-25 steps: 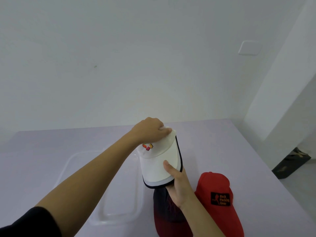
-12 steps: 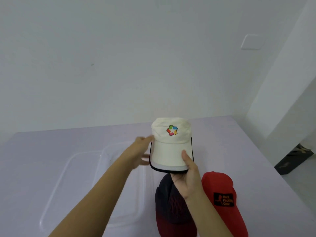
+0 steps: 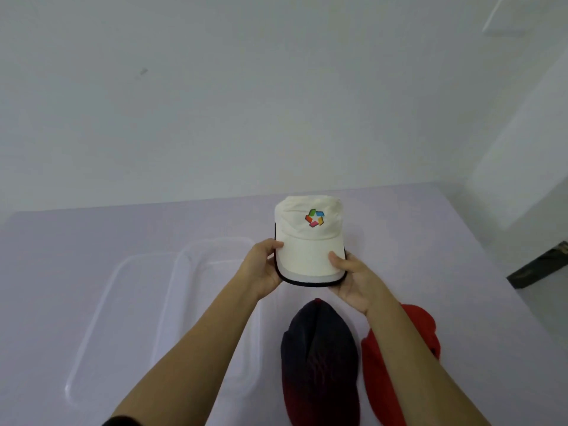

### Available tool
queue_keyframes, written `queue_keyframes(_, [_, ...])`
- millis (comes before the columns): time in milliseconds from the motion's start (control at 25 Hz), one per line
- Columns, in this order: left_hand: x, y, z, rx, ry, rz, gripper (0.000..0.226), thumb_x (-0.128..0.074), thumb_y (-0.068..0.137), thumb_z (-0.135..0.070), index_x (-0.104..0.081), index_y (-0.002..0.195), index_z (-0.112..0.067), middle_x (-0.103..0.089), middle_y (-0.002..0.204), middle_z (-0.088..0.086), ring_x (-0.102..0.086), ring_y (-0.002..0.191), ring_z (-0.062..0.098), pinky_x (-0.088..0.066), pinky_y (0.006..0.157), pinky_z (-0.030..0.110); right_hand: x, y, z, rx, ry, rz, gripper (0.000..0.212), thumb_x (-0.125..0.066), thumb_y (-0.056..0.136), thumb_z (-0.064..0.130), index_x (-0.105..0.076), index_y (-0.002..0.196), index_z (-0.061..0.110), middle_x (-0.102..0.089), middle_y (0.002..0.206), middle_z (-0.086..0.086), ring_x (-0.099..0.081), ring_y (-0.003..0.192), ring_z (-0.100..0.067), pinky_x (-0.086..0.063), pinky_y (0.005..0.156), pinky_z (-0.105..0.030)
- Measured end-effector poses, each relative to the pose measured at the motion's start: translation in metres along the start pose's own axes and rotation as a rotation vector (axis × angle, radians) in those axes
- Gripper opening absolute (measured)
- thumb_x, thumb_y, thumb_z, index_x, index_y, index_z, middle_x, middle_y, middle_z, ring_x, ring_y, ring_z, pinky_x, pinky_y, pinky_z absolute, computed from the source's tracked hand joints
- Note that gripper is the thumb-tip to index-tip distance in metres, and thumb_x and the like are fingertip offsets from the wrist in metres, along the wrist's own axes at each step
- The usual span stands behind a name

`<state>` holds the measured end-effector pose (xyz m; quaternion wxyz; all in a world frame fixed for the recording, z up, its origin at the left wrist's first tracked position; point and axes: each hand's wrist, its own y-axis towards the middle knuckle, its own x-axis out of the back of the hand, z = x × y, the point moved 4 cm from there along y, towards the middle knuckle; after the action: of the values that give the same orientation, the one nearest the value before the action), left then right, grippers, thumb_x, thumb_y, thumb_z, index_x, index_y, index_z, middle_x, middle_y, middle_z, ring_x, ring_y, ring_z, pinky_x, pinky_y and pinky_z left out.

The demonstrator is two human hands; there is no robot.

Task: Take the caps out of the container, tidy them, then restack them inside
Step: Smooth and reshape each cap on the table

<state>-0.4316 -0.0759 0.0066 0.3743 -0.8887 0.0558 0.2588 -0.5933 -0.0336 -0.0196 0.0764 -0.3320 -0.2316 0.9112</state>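
I hold a white cap (image 3: 309, 241) with a multicoloured logo and a dark-edged brim above the table, its front facing me. My left hand (image 3: 262, 267) grips the brim's left edge, and my right hand (image 3: 353, 276) grips its right edge with the thumb on top. Below it a dark cap (image 3: 319, 361) fading to red lies on the table. A red cap (image 3: 378, 379) lies to its right, partly hidden by my right forearm. The clear plastic container (image 3: 184, 272) stands to the left with no cap visible inside it.
A clear lid (image 3: 92, 333) lies left of the container. The pale purple table (image 3: 445, 272) ends at the right, where the floor and a dark camouflage item (image 3: 541, 269) show. A white wall rises behind.
The white cap turned from tilted to facing me and rose. My left hand left its crown and took the brim's left edge. My right hand shifted to the brim's right edge.
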Motion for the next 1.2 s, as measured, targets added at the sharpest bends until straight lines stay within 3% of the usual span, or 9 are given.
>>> queue_keyframes(320, [0.016,0.092,0.040,0.111,0.124,-0.238,0.020,-0.040,0.082,-0.003,-0.053,0.097,-0.009,-0.058,0.098,0.013,-0.056,0.091,0.030,-0.049,0.090,0.048,0.061,0.082,-0.031,-0.213,-0.106,-0.176,0.054,-0.066,0.079,0.007,-0.047,0.130,-0.001,-0.061,0.124,-0.017,-0.058,0.113,-0.031,-0.054,0.085,-0.036])
queue_keyframes(480, [0.035,0.117,0.062,0.111,0.235,-0.321,0.021,-0.039,0.081,-0.012,-0.058,0.092,-0.009,-0.062,0.101,0.011,-0.055,0.097,0.029,-0.048,0.094,0.046,0.078,0.094,-0.048,-0.225,-0.250,-0.215,0.051,-0.065,0.083,0.005,-0.046,0.130,0.000,-0.060,0.125,-0.014,-0.059,0.111,-0.028,-0.049,0.096,-0.043])
queue_keyframes(600, [0.044,0.125,0.066,0.065,0.510,-0.391,0.040,-0.038,0.079,-0.030,-0.055,0.108,-0.007,-0.058,0.109,0.008,-0.053,0.097,0.022,-0.047,0.084,0.037,0.079,0.092,-0.050,-0.186,-0.458,-0.325,0.055,-0.070,0.081,0.012,-0.044,0.129,0.004,-0.058,0.122,-0.005,-0.057,0.112,-0.024,-0.047,0.099,-0.043])
queue_keyframes(720, [0.046,0.123,0.065,-0.029,0.792,-0.509,0.034,-0.039,0.090,-0.027,-0.054,0.112,-0.005,-0.049,0.122,0.012,-0.050,0.098,0.023,-0.043,0.080,0.033,0.076,0.087,-0.045,-0.100,-0.685,-0.426,0.054,-0.069,0.080,0.020,-0.047,0.128,0.010,-0.055,0.123,-0.005,-0.056,0.108,-0.022,-0.049,0.094,-0.038])
queue_keyframes(800, [0.041,0.120,0.061,-0.090,0.907,-0.527,0.031,-0.042,0.092,-0.019,-0.052,0.118,-0.005,-0.039,0.129,0.012,-0.048,0.107,0.027,-0.041,0.088,0.032,0.077,0.086,-0.043,-0.116,-0.887,-0.468,0.058,-0.070,0.078,0.028,-0.048,0.129,0.013,-0.049,0.130,-0.011,-0.053,0.108,-0.024,-0.048,0.094,-0.038])
queue_keyframes(920, [0.022,0.108,0.042,-0.363,1.032,-0.485,0.042,-0.044,0.092,-0.007,-0.040,0.133,-0.003,-0.034,0.135,0.012,-0.046,0.116,0.027,-0.037,0.094,0.028,0.072,0.083,-0.026,-0.053,-1.115,-0.438,0.059,-0.067,0.080,0.030,-0.044,0.133,0.017,-0.041,0.135,-0.010,-0.052,0.113,-0.026,-0.047,0.095,-0.037])
queue_keyframes(1040, [0.003,0.097,0.003,-0.645,1.127,-0.446,0.039,-0.048,0.094,-0.012,-0.047,0.132,-0.008,-0.047,0.132,0.007,-0.058,0.094,0.018,-0.041,0.084,0.021,0.049,0.081,0.019,0.370,-1.197,-0.312,0.037,-0.058,0.089,0.018,-0.053,0.126,0.018,-0.056,0.122,-0.003,-0.059,0.086,-0.010,-0.045,0.074,-0.014])
queue_keyframes(1120, [0.002,0.104,-0.018,-0.616,1.217,-0.340,0.037,-0.054,0.092,-0.020,-0.052,0.128,-0.011,-0.055,0.129,0.004,-0.063,0.085,0.017,-0.045,0.083,0.024,0.036,0.087,0.042,0.476,-1.310,-0.169,0.033,-0.057,0.091,0.018,-0.056,0.124,0.021,-0.059,0.117,0.003,-0.058,0.075,-0.003,-0.043,0.069,-0.011])
queue_keyframes(1200, [0.008,0.115,-0.025,-0.473,1.352,-0.154,0.045,-0.062,0.088,-0.028,-0.051,0.130,-0.015,-0.056,0.130,0.001,-0.064,0.094,0.021,-0.049,0.090,0.032,0.031,0.099,0.051,0.466,-1.471,-0.041,0.040,-0.059,0.089,0.025,-0.051,0.129,0.025,-0.054,0.123,0.007,-0.059,0.072,-0.005,-0.046,0.072,-0.018])
